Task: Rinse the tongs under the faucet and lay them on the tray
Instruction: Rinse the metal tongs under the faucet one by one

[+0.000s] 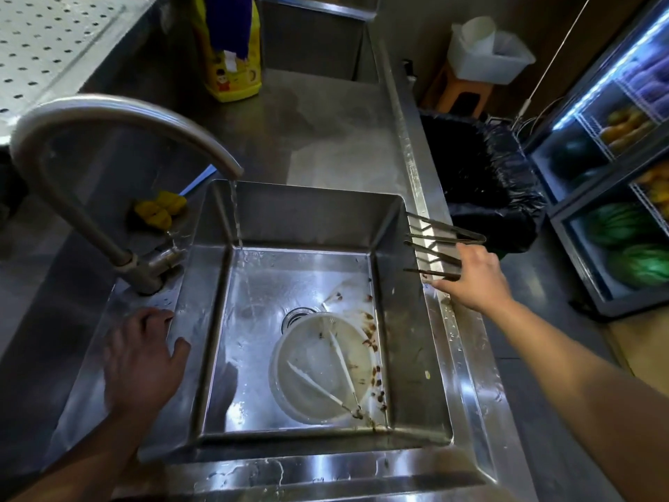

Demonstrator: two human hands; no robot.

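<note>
Dark tongs (440,255), two pairs, right hand (474,277) holding

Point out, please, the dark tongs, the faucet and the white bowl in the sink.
dark tongs (440,275): head view, on the lowest arm.
faucet (126,106): head view, top of the curved spout.
white bowl (273,364): head view, its left rim.

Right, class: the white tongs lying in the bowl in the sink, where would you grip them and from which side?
Probably at the joined end of the white tongs, by the bowl's near-right rim, reaching down from above. The arms spread apart toward the drain, so only that narrow end closes in one hand.
</note>
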